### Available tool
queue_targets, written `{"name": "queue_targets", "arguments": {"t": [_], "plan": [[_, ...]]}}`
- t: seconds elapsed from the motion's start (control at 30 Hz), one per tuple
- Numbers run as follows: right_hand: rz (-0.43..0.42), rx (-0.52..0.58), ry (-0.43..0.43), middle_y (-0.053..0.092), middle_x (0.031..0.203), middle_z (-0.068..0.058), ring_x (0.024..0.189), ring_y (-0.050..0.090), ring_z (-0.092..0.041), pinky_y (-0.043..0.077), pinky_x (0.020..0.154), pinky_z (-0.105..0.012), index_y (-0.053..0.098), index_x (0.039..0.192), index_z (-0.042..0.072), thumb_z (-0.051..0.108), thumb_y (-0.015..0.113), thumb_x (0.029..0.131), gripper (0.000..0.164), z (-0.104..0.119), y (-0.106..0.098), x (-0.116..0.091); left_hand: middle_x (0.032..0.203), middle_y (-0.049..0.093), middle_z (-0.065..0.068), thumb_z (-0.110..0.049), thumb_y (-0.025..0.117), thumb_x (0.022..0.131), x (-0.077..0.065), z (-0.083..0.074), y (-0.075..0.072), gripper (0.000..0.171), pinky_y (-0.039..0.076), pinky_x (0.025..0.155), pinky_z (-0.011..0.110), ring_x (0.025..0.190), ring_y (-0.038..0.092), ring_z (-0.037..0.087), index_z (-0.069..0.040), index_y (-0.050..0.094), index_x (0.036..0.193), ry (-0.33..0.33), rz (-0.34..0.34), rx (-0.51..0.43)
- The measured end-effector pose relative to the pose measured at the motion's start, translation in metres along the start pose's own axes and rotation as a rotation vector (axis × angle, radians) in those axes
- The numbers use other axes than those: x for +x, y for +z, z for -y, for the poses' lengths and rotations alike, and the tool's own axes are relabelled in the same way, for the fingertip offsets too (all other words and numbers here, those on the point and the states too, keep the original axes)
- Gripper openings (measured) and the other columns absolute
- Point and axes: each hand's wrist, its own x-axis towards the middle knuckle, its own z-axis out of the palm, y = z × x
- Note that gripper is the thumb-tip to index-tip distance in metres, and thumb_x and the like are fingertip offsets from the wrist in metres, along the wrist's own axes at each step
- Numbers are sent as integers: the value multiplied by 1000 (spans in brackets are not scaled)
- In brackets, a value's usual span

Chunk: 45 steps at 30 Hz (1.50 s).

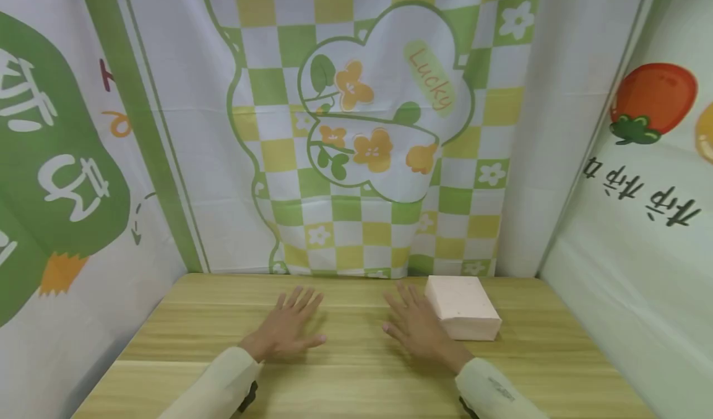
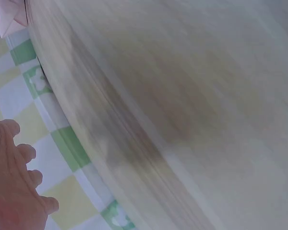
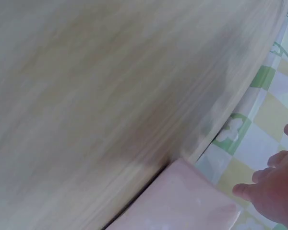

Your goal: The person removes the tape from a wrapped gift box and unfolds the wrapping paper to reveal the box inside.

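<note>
Both hands are held palm down over a wooden table with fingers spread. My left hand (image 1: 286, 329) is left of the middle and holds nothing; its fingers also show along the left edge of the left wrist view. On the other side my right hand (image 1: 420, 329) is just as empty, its fingers pointing forward. Beside it, to its right, lies a pale pink box (image 1: 465, 307), whose left edge the hand overlaps in the head view. The right wrist view shows the box (image 3: 180, 201) close to the fingers of that hand (image 3: 273, 187).
The light wooden table (image 1: 351, 382) reaches back to a green, yellow and white checked curtain (image 1: 373, 233). Printed white cloth hangs at the left (image 1: 139, 307) and right (image 1: 629, 270), closing in both sides.
</note>
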Motion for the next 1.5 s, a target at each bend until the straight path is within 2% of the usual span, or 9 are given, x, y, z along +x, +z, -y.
{"name": "queue_targets", "arguments": {"t": [0.17, 0.47, 0.6, 0.9, 1.17, 1.3, 1.5], "plan": [[-28, 28, 20, 16, 162, -20, 146, 23, -49, 26, 115, -68, 37, 152, 12, 44, 56, 97, 66, -6, -8, -2, 158, 28, 24, -62, 54, 91, 9, -9, 1, 87, 18, 114, 73, 146, 21, 50, -7, 30, 154, 33, -40, -59], [-58, -5, 93, 21, 162, -20, 149, 18, -44, 23, 116, -68, 38, 152, 16, 45, 56, 97, 64, -27, -16, -11, 163, 21, 14, -66, 49, 93, 30, -32, 0, 87, 23, 119, 64, 149, 21, 42, -15, 21, 158, 7, 76, -50], [-88, 1, 141, 23, 161, -20, 148, 21, -44, 22, 116, -69, 43, 149, 14, 45, 57, 97, 63, -40, -20, -15, 163, 24, 14, -69, 47, 91, 39, -43, -3, 89, 26, 118, 63, 148, 24, 42, -15, 22, 157, 12, 83, -33], [-112, 37, 260, 21, 160, -25, 146, 21, -49, 22, 112, -73, 40, 150, 8, 43, 51, 100, 61, -66, -29, -29, 162, 23, 19, -68, 47, 92, 63, -68, -1, 89, 29, 118, 60, 148, 26, 42, -13, 23, 157, 51, 103, -61], [-194, 15, 293, 29, 154, -33, 142, 26, -54, 27, 111, -72, 45, 145, 2, 38, 53, 99, 59, -80, -40, -38, 163, 23, 15, -70, 42, 93, 92, -93, 9, 88, 33, 118, 51, 147, 31, 37, -13, 22, 157, 69, 99, -30], [-202, 10, 292, 29, 152, -36, 139, 28, -56, 29, 110, -72, 45, 143, -2, 36, 54, 99, 59, -88, -44, -42, 162, 24, 16, -69, 42, 93, 102, -105, 11, 88, 34, 119, 48, 146, 33, 37, -11, 24, 157, 85, 99, -25], [-217, 90, 314, 29, 151, -38, 138, 28, -58, 26, 111, -72, 43, 143, -8, 32, 54, 99, 60, -98, -49, -52, 162, 23, 17, -67, 46, 94, 112, -122, 13, 87, 34, 119, 46, 143, 36, 40, -9, 25, 156, 89, 108, -59]]}}
